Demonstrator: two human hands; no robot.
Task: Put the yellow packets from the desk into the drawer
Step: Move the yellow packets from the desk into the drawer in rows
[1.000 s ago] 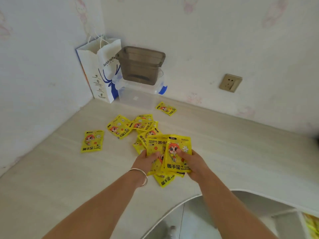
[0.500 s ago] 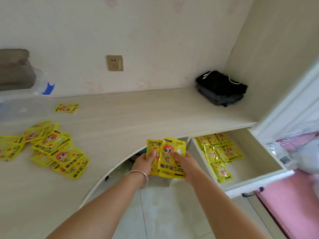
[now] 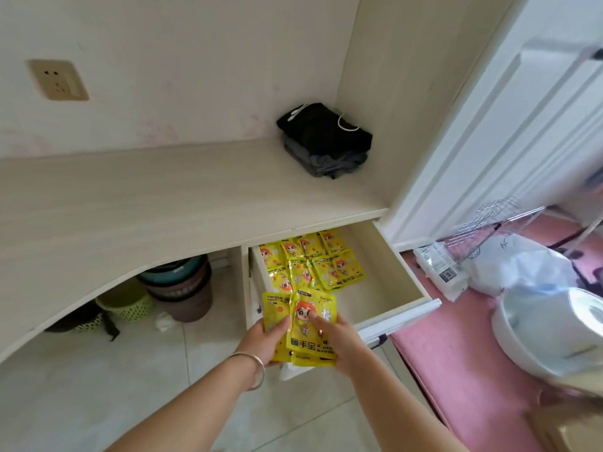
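A pale wood-grain desk [image 3: 182,203] runs along a cream wall, and the open drawer [image 3: 401,308] under its right end is the landmark for everything here. You hold a small stack of yellow packets [image 3: 305,327] just in front of the drawer's left front corner, above the tiled floor, not yet over the drawer's inside. Your left hand [image 3: 266,340], with a silver bangle at the wrist, grips the stack's left edge, fingers curled beneath and thumb on top. Your right hand [image 3: 336,337] grips the right side the same way, thumb pressed on the cartoon face of the top packet. Two hands likely keep the slippery packets squared so none slides out on the way in. Inside the drawer, more yellow packets [image 3: 310,262] lie flat along its left and back part, leaving its right side and front bare, which looks like the natural spot for this stack. Above the drawer, on the desk's far right corner, sits a pile of dark folded clothes [image 3: 326,141]. Left of the drawer, under the desk, stand stacked buckets [image 3: 182,285] and a green basket [image 3: 127,305].
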